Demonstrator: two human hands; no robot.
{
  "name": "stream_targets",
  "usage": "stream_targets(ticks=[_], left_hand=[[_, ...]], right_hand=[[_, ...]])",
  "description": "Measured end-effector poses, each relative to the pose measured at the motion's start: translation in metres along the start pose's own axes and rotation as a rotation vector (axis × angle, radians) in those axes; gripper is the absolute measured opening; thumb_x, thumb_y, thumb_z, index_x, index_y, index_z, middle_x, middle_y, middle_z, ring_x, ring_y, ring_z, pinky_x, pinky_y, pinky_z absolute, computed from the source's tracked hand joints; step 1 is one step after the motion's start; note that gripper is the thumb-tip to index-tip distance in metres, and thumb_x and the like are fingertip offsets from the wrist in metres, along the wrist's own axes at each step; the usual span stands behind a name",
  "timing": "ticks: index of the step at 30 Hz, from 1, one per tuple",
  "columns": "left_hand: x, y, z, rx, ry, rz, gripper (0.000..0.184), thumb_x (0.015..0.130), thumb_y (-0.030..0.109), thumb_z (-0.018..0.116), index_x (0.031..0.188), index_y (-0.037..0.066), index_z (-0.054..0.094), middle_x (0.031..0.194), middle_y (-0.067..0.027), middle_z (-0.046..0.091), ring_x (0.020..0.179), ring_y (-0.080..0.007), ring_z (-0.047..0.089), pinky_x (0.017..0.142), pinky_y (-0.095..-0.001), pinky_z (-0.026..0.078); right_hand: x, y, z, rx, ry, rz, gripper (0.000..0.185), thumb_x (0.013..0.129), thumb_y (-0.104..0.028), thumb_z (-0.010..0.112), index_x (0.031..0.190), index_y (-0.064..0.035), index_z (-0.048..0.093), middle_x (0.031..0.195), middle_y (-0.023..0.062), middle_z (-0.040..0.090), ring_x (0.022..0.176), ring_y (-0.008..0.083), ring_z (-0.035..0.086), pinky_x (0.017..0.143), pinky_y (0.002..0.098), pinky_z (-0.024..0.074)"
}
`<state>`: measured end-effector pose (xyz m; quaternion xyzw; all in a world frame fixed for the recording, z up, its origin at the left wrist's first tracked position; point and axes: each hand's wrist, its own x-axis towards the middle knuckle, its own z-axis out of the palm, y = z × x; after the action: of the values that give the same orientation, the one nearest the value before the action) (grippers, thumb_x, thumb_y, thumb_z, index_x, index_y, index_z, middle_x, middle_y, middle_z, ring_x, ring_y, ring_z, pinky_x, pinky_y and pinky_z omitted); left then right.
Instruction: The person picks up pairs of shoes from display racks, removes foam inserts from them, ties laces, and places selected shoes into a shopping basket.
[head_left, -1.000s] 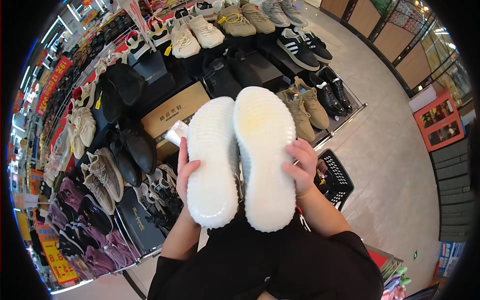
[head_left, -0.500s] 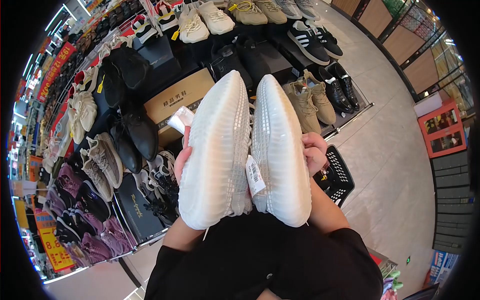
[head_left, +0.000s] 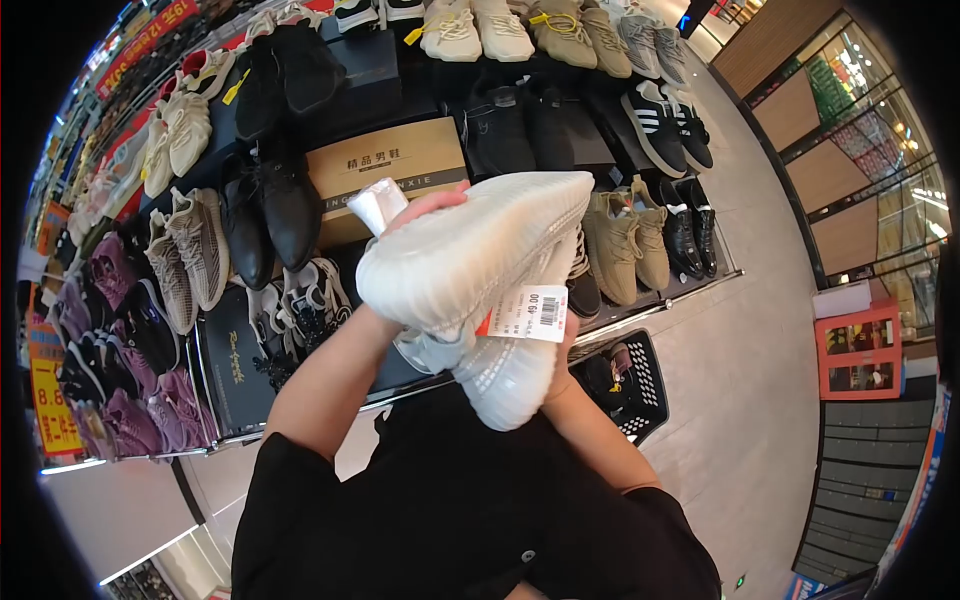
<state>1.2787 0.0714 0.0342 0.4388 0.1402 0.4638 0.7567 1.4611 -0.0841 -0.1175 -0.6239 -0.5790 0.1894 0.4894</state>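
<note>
My left hand (head_left: pixel 432 205) grips a white sneaker (head_left: pixel 465 245) from its far side, and its pale ribbed sole faces up. A white crumpled wad (head_left: pixel 378 207) sticks out beside these fingers; I cannot make out what it is. My right hand (head_left: pixel 566 365), mostly hidden, holds the other white sneaker (head_left: pixel 508 385), which is tilted under and against the first. A white price tag (head_left: pixel 530 312) with a barcode and 49.00 hangs between the two shoes, over part of the lower one.
Ahead stands a display of shoes on boxes, with a brown shoebox (head_left: pixel 385 165), black leather shoes (head_left: pixel 290 205), tan sneakers (head_left: pixel 612 245) and glossy black shoes (head_left: pixel 692 230). A black basket (head_left: pixel 650 375) with items sits at the right, below the display edge.
The sneakers have gone from side by side, soles up, to tilted and crossed, the left one above the right. The tag has swung to face me. The view has shifted.
</note>
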Motion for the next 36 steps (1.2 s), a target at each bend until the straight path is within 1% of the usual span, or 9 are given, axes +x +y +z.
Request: stream_targets(ticks=[2, 6, 10, 17, 27, 30, 33, 35, 36], left_hand=[[0.005, 0.013, 0.004, 0.033, -0.066, -0.055, 0.039, 0.085, 0.0, 0.064, 0.123, 0.004, 0.061, 0.149, -0.0149, 0.042, 0.134, -0.0227, 0.046, 0.107, -0.0325, 0.041], [0.013, 0.018, 0.002, 0.199, -0.089, -0.012, 0.038, 0.085, 0.0, 0.064, 0.122, 0.005, 0.063, 0.149, -0.0146, 0.043, 0.133, -0.0225, 0.047, 0.105, -0.0318, 0.042], [0.011, 0.039, 0.041, 0.123, 0.025, -0.213, 0.038, 0.085, -0.001, 0.063, 0.124, 0.003, 0.062, 0.143, -0.0141, 0.048, 0.128, -0.0221, 0.051, 0.102, -0.0323, 0.046], [0.009, 0.043, 0.045, -0.12, 0.292, -0.123, 0.065, 0.085, 0.007, 0.066, 0.146, 0.004, 0.042, 0.132, -0.014, 0.056, 0.107, -0.0222, 0.064, 0.092, -0.0324, 0.053], [0.007, 0.04, 0.019, -0.131, 0.359, -0.198, 0.065, 0.084, 0.007, 0.067, 0.144, 0.001, 0.044, 0.14, -0.0166, 0.05, 0.114, -0.0232, 0.061, 0.095, -0.0324, 0.052], [0.0, 0.037, 0.016, 0.263, 0.283, 0.008, 0.054, 0.084, 0.005, 0.067, 0.136, 0.003, 0.054, 0.144, -0.0167, 0.047, 0.114, -0.0245, 0.06, 0.095, -0.0311, 0.051], [-0.007, 0.055, 0.03, -0.117, 0.392, -0.236, 0.038, 0.083, 0.003, 0.066, 0.121, 0.007, 0.064, 0.146, -0.0193, 0.046, 0.113, -0.0279, 0.062, 0.093, -0.0319, 0.052], [-0.02, 0.057, 0.022, 1.14, 0.049, 0.174, 0.032, 0.08, 0.006, 0.065, 0.112, 0.011, 0.065, 0.143, -0.0226, 0.047, 0.11, -0.0332, 0.063, 0.091, -0.0351, 0.053], [-0.024, 0.058, 0.024, 1.14, 0.046, 0.174, 0.032, 0.08, 0.006, 0.065, 0.112, 0.011, 0.065, 0.143, -0.0226, 0.047, 0.11, -0.0332, 0.063, 0.091, -0.0351, 0.053]], right_hand=[[0.012, -0.044, -0.011, 0.142, -0.006, -0.117, 0.044, 0.07, -0.007, 0.082, 0.109, -0.0049, 0.062, 0.114, 0.0125, 0.05, 0.102, 0.0284, 0.054, 0.086, 0.035, 0.0479], [0.015, -0.031, 0.007, 0.541, 0.077, -0.127, 0.07, 0.072, -0.002, 0.08, 0.132, -0.0085, 0.045, 0.12, 0.0184, 0.049, 0.108, 0.0343, 0.053, 0.091, 0.0402, 0.0477], [0.027, -0.051, -0.019, -0.102, 0.055, -0.263, 0.069, 0.068, 0.003, 0.077, 0.129, -0.0149, 0.049, 0.118, 0.0174, 0.046, 0.099, 0.0348, 0.056, 0.082, 0.0413, 0.0525], [0.047, -0.048, -0.027, -0.345, 0.366, -0.725, 0.06, 0.067, 0.0, 0.073, 0.12, -0.0147, 0.047, 0.123, 0.0157, 0.051, 0.099, 0.0339, 0.057, 0.079, 0.0407, 0.053], [0.048, -0.035, -0.027, -0.348, 0.408, -0.818, 0.06, 0.071, -0.002, 0.069, 0.124, -0.0159, 0.045, 0.127, 0.014, 0.055, 0.098, 0.0339, 0.059, 0.075, 0.0398, 0.0538], [0.051, -0.035, -0.032, -0.339, 0.373, -0.82, 0.062, 0.069, -0.002, 0.07, 0.124, -0.0166, 0.045, 0.127, 0.0131, 0.055, 0.099, 0.0332, 0.059, 0.075, 0.0391, 0.0539], [0.06, -0.042, -0.044, -0.337, 0.351, -0.838, 0.062, 0.069, -0.003, 0.07, 0.125, -0.0193, 0.048, 0.129, 0.0093, 0.055, 0.099, 0.0298, 0.059, 0.074, 0.038, 0.054], [0.066, -0.056, -0.061, -0.438, 0.029, -0.869, 0.058, 0.072, -0.007, 0.069, 0.125, -0.0236, 0.052, 0.131, 0.0046, 0.055, 0.1, 0.0258, 0.059, 0.076, 0.0366, 0.0529], [0.067, -0.058, -0.061, -0.44, 0.031, -0.867, 0.058, 0.072, -0.007, 0.069, 0.125, -0.0236, 0.052, 0.131, 0.0046, 0.055, 0.1, 0.0258, 0.059, 0.076, 0.0366, 0.0529]])
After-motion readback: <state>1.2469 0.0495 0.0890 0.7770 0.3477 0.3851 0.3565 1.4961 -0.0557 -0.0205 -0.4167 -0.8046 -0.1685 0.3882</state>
